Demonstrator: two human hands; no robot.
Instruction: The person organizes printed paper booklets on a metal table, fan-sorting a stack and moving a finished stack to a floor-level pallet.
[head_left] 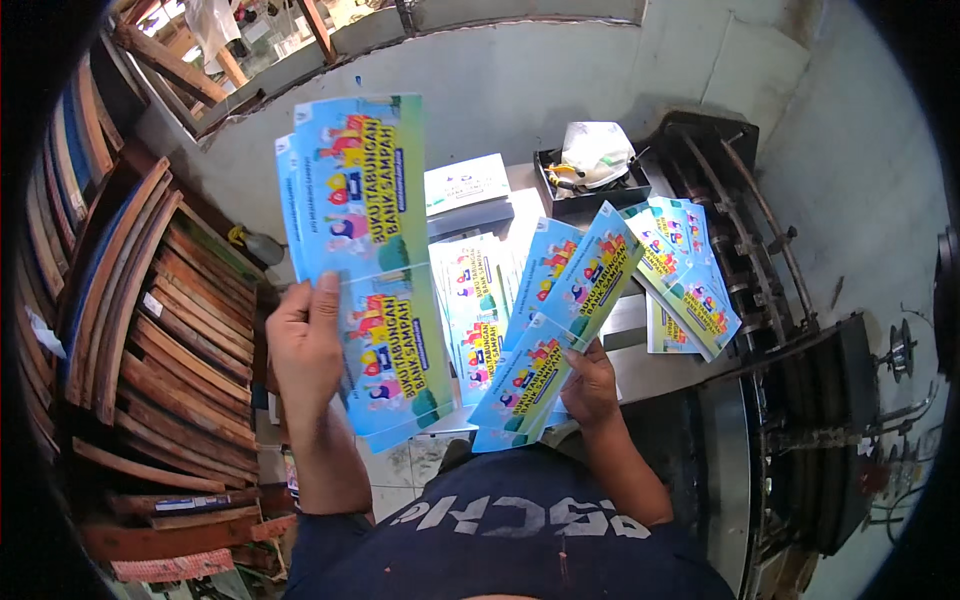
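In my left hand (308, 345), thumb on top, is a thin bunch of blue-green printed cover sheets (385, 270), raised upright on the left. My right hand (592, 385) grips a second bunch of printed sheets (570, 310), slanting up to the right and slightly fanned. The two bunches are apart. Between and behind them, paler printed sheets (468, 275) lie on the table (525, 215). To the right of my right hand rests a fanned stack of similar printed sheets (690, 275). How many sheets each hand holds is hidden.
At the table's back stand a white printed stack (468, 183) and a dark box (600, 203) with tools and a white crumpled bag (597, 150). Wood-framed screens (185, 330) fill the left side. A dark metal machine (800, 400) borders the right; a wall (480, 90) closes the back.
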